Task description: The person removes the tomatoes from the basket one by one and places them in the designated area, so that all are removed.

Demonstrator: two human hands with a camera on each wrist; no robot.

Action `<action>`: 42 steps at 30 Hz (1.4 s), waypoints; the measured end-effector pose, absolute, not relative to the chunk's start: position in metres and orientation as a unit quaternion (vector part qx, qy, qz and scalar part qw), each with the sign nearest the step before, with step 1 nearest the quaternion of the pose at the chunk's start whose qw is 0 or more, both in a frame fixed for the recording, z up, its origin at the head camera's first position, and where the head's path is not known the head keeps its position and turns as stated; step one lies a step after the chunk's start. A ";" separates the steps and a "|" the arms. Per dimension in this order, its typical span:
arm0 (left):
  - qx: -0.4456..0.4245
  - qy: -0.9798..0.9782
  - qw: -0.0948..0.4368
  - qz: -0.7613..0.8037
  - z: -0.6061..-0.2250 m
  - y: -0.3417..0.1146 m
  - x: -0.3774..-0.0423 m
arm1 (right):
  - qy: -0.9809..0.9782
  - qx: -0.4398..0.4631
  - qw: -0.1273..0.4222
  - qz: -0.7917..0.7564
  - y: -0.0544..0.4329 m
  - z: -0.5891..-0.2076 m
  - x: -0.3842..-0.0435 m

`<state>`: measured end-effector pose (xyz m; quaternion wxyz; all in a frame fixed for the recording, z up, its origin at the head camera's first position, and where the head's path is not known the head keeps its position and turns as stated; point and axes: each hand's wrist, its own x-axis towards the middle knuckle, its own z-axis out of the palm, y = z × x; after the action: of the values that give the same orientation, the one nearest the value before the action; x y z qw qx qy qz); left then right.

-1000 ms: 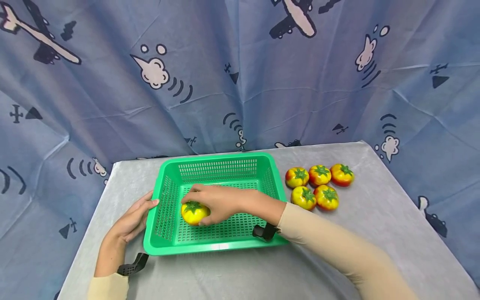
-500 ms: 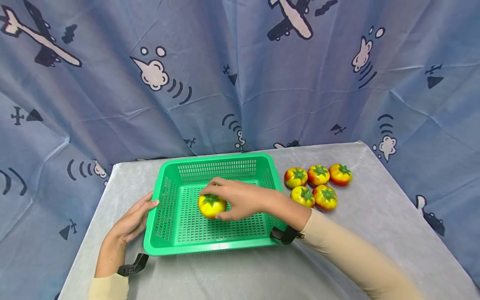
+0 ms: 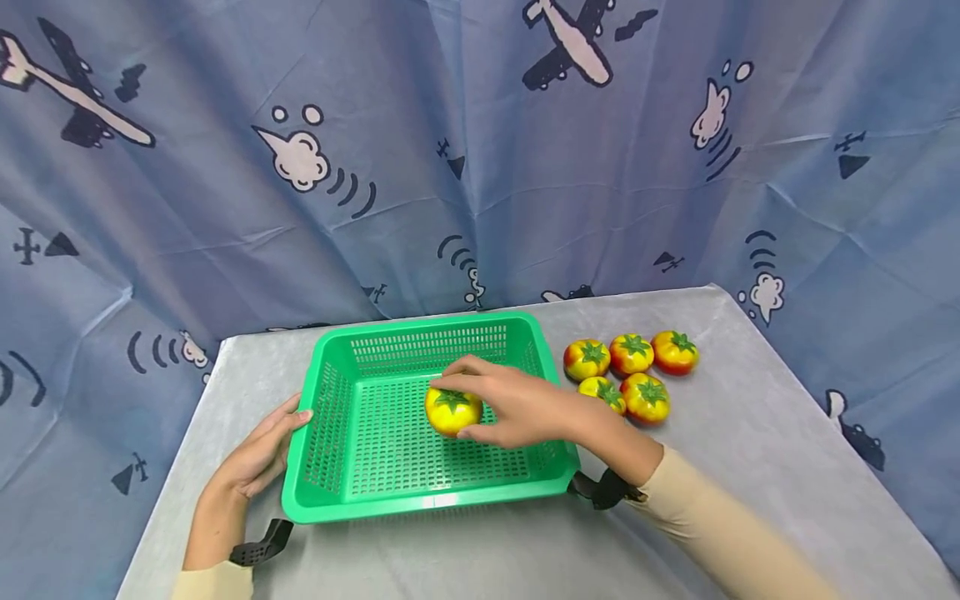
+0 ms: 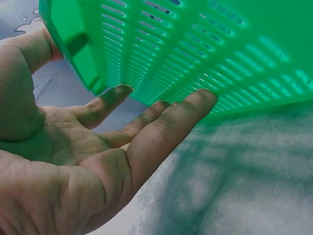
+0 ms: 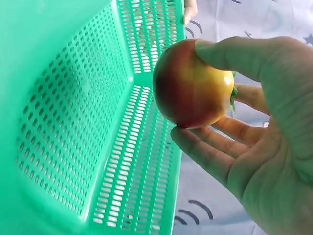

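A green plastic basket (image 3: 375,506) with slotted walls stands on the table. Over its inside, my right hand (image 3: 521,406) holds a yellow-and-red tomato (image 3: 448,417) between thumb and fingers, its green leafy top toward the palm. In the right wrist view, the tomato (image 5: 190,85) appears apart from the basket walls. My left hand (image 3: 255,457) holds the basket's left side, thumb at the rim. The left wrist view has its fingers (image 4: 166,134) against the outside of the slotted wall.
Several more tomatoes (image 3: 630,356) lie close together on the grey cloth-covered table (image 3: 750,433), right of the basket. A blue curtain (image 3: 420,167) printed with planes hangs behind the table's back edge. A black wrist camera (image 3: 603,489) sits near the basket's front right corner.
My right hand has carried the tomato to the right, from the basket's left part to past its middle. My left hand stays at the left rim. The head view has shifted slightly.
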<state>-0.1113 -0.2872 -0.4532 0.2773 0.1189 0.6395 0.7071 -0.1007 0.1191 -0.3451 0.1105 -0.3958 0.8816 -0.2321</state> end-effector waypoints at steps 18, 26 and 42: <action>0.113 0.641 0.267 0.711 -0.457 -0.288 -0.102 | 0.886 -0.308 0.021 -0.345 0.179 -0.346 -0.092; 0.104 0.649 0.265 0.706 -0.458 -0.290 -0.104 | 0.883 -0.263 -0.034 -0.387 0.205 -0.356 -0.090; 0.133 0.632 0.280 0.711 -0.456 -0.289 -0.112 | 0.903 -0.175 -0.101 -0.378 0.253 -0.384 -0.072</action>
<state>-0.1120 -0.2895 -0.4560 0.2801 0.1332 0.6316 0.7105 -0.0723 0.2529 -0.3840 -0.1007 -0.1749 0.9034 -0.3783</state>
